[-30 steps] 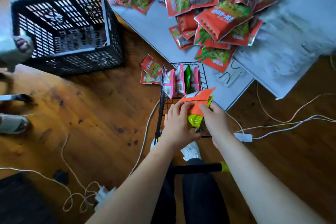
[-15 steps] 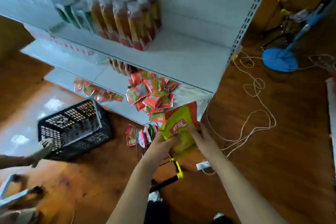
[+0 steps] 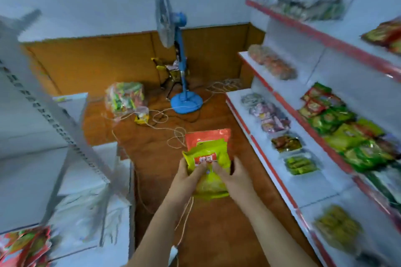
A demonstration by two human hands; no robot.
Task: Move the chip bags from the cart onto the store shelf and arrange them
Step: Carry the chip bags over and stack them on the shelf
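I hold two chip bags stacked together in front of me, a yellow-green bag (image 3: 213, 171) in front and an orange-red bag (image 3: 206, 140) behind it. My left hand (image 3: 186, 176) grips their left side and my right hand (image 3: 234, 176) grips the right side. A white store shelf with red edges (image 3: 267, 165) runs along my right, stocked with green, red and purple snack packs (image 3: 338, 134). The cart is out of view.
A blue standing fan (image 3: 181, 67) stands at the far wall with cables (image 3: 165, 121) trailing over the wooden floor. A clear sack of snacks (image 3: 124, 98) lies beside it. Another white shelf unit (image 3: 60, 147) is on my left, with red bags (image 3: 23, 247) at its bottom.
I lifted the two bags out of the cart and turned right. The view swung from the cart and the left shelf to the aisle and the right-hand shelf.
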